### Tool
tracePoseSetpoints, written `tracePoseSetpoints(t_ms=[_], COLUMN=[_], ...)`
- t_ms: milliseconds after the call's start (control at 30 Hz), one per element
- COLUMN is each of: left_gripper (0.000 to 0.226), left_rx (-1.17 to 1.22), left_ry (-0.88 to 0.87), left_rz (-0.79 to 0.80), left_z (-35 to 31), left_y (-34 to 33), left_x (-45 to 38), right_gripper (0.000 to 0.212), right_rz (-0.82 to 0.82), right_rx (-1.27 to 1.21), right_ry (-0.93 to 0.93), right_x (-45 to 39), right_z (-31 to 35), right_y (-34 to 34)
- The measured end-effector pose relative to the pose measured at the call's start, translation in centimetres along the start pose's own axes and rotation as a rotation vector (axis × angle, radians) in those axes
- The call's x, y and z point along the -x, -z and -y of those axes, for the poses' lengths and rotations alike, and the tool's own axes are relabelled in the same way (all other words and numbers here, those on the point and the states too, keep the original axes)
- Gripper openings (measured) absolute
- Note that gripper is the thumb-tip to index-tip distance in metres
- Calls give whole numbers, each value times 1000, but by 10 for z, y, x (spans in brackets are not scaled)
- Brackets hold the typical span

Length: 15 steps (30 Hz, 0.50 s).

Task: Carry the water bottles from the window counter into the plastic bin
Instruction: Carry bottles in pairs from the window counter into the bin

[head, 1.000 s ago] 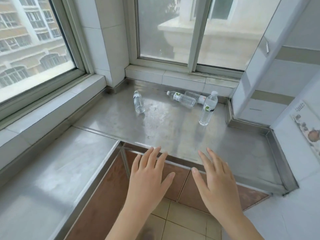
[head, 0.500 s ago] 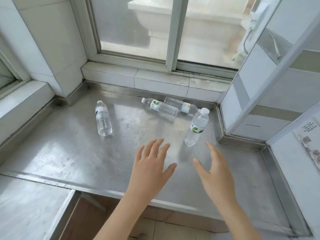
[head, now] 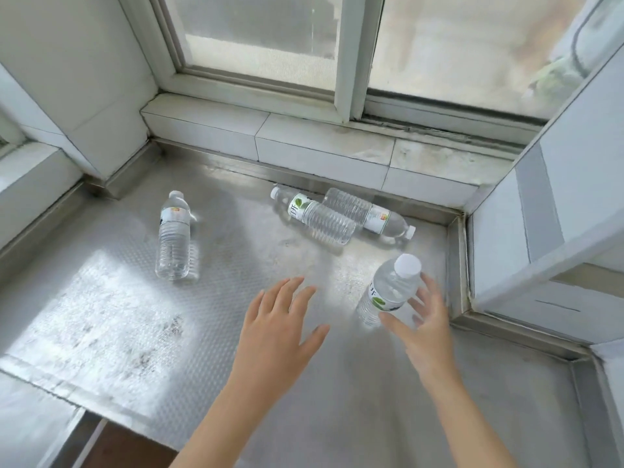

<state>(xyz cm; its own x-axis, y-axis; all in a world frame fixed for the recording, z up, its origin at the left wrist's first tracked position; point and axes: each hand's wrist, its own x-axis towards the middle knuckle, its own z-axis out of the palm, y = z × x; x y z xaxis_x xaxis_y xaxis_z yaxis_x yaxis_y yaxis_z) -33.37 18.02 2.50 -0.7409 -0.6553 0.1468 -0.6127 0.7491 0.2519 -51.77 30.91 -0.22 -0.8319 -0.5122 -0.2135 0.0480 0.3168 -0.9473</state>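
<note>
Several clear water bottles sit on the steel window counter [head: 101, 315]. One upright bottle [head: 388, 292] with a white cap stands at the right; my right hand [head: 422, 325] spreads open around its lower part, fingers behind it and thumb in front, without closing. My left hand [head: 277, 329] hovers open, palm down, over the counter to the left of that bottle. Two bottles lie on their sides near the back wall: a green-labelled lying bottle [head: 314, 219] and a red-labelled lying bottle [head: 368, 214] behind it. Another bottle [head: 174, 236] stands at the left. No plastic bin is in view.
A tiled sill [head: 304, 143] and window frame [head: 351, 55] close off the back. A white wall corner [head: 540, 231] bounds the counter on the right, and another tiled pillar [head: 84, 96] stands at the left. The counter's front edge drops away at bottom left.
The view has come closer to the counter. Both hands have reached forward; my right hand now flanks the upright bottle at the right.
</note>
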Motion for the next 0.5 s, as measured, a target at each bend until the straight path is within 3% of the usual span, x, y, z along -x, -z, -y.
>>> tracePoseSetpoints(t_ms=[200,500], left_gripper=[56,59], left_rx=[-23,-11], left_ry=[61,169], left_rz=[22,60], left_z=[7,39], left_y=[-11,-10], left_x=[-5,-6], right_gripper=[75,81], right_rz=[88,-32], right_rx=[-30,-160], right_ry=[32,10], right_x=[-22,-23], right_z=[-11,-4], right_y=[-4,-11])
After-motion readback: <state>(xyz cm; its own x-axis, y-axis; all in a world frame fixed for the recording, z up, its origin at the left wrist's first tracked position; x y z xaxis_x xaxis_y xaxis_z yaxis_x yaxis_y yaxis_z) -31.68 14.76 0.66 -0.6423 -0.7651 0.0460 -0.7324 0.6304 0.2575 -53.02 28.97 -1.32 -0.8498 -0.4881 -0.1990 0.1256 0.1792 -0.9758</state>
